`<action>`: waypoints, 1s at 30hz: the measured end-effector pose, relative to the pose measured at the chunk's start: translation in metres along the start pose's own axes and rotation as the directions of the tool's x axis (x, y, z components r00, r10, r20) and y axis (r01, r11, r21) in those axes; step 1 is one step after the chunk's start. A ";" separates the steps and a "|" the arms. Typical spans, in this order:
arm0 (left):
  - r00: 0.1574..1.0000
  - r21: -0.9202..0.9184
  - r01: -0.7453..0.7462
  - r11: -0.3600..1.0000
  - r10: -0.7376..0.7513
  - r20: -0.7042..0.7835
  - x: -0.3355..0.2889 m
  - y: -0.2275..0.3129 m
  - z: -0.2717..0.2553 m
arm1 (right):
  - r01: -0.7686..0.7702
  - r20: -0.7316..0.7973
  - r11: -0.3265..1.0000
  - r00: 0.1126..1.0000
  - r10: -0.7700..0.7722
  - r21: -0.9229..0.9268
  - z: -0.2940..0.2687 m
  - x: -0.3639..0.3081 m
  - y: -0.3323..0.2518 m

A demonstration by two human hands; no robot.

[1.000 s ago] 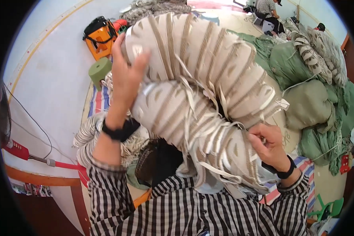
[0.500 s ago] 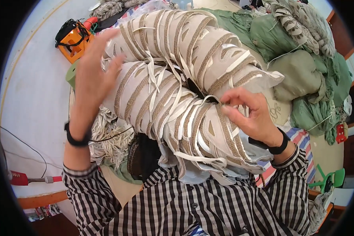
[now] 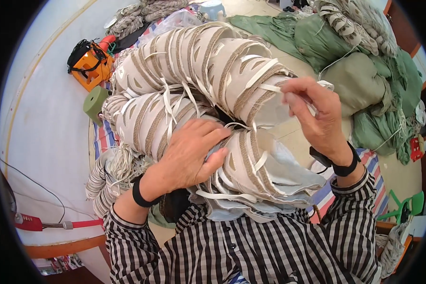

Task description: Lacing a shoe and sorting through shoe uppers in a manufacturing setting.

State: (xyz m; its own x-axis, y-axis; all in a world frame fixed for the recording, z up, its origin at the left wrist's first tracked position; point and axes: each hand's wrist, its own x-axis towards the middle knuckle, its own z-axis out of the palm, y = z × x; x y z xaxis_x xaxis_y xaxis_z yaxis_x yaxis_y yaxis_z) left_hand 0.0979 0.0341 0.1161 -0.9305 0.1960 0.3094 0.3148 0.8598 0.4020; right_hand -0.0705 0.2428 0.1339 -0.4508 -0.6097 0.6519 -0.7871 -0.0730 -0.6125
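Chiefly, one U-bent stack of beige pieces (image 3: 189,59) runs leftward from the half-curled right hand (image 3: 318,116), hold unclear; left hand (image 3: 188,151), loosely spread, rests atop its nearer row (image 3: 144,124).

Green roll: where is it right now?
In the head view, the green roll is at the left, just below the orange stool in the picture and left of the stacked beige shoe uppers.
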 end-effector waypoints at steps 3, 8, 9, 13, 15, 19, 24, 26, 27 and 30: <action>0.999 -0.013 0.010 1.000 -0.010 -0.036 -0.001 0.003 0.002 | -0.326 0.113 0.918 0.945 0.308 0.227 -0.004 -0.026 0.014; 0.997 -0.051 0.082 0.995 -0.082 0.008 -0.002 0.007 -0.006 | -0.191 0.294 0.981 0.936 0.194 -0.038 -0.004 -0.046 0.029; 0.997 -0.046 0.077 0.996 -0.076 0.023 -0.003 0.009 -0.007 | -0.136 0.309 0.987 0.938 0.155 -0.083 -0.003 -0.047 0.033; 0.993 -0.037 0.108 0.993 -0.106 0.048 -0.002 0.012 -0.007 | -0.251 0.343 0.963 0.917 0.205 0.096 0.010 -0.029 0.027; 0.992 -0.035 0.113 0.993 -0.111 0.055 -0.002 0.013 -0.007 | -0.371 0.458 0.872 0.866 0.201 0.318 0.019 -0.026 0.028; 0.989 -0.047 0.136 0.990 -0.133 0.062 -0.007 0.015 -0.009 | -0.338 0.425 0.869 0.889 0.169 0.362 0.027 -0.030 0.043; 0.984 -0.021 0.168 0.986 -0.167 0.068 -0.015 0.020 -0.014 | -0.522 0.487 0.714 0.826 0.284 0.467 0.006 -0.042 0.052; 0.981 -0.038 0.190 0.981 -0.188 0.041 -0.010 0.016 -0.009 | -0.531 0.481 0.728 0.820 0.311 0.434 0.001 -0.048 0.058; 0.983 -0.039 0.177 0.983 -0.175 0.064 -0.009 0.014 -0.007 | -0.483 0.477 0.768 0.838 0.266 0.420 0.003 -0.048 0.060; 0.974 -0.038 0.221 0.974 -0.219 0.058 -0.008 0.015 -0.005 | -0.417 0.445 0.798 0.870 0.212 0.436 0.009 -0.040 0.060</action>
State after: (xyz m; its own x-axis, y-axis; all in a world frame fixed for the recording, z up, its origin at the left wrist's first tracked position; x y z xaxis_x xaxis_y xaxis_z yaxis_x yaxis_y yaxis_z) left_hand 0.1113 0.0431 0.1239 -0.9861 0.0297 0.1638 0.1079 0.8631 0.4934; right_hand -0.0955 0.2560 0.0668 -0.3715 -0.8973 0.2383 -0.2563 -0.1476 -0.9553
